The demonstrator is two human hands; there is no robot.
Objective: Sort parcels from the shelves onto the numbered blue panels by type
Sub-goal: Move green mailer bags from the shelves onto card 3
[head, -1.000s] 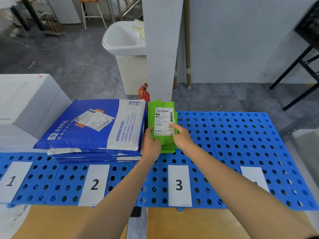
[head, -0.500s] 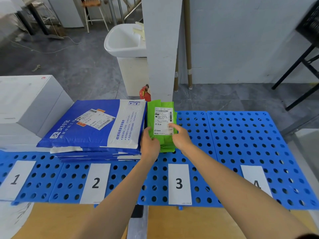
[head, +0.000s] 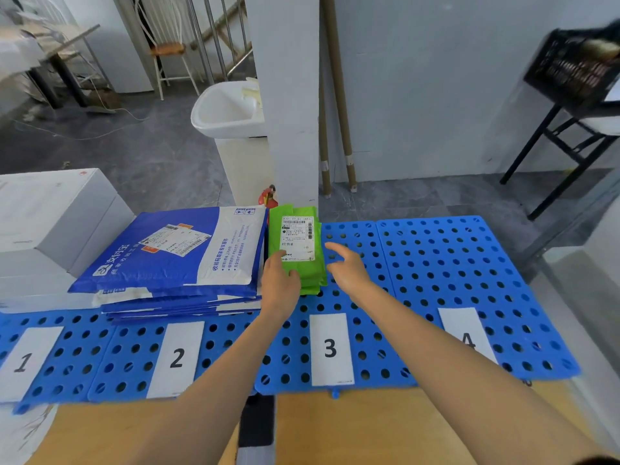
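A stack of green parcels [head: 302, 263] with a white label on top lies at the back left of blue panel 3 [head: 369, 330]. My left hand [head: 280, 285] rests against the stack's near left corner, fingers relaxed. Just right of the stack hovers my right hand [head: 347, 268], open and off the parcels, fingers spread. Blue-and-white mailers [head: 174, 256] are piled on panel 2 [head: 127, 357]. White boxes [head: 50, 229] stand behind panel 1 [head: 67, 357]. Panel 4 [head: 469, 263] holds no parcel.
A white pillar [head: 285, 95] and a white basin [head: 228, 112] stand behind the panels. A black crate on a black stand [head: 570, 95] is at the far right. Wooden tabletop [head: 369, 431] shows in front of the panels.
My right hand has let go of the green stack and lifted to its right with fingers spread. The left hand stays at the stack's near corner. The view has tilted up.
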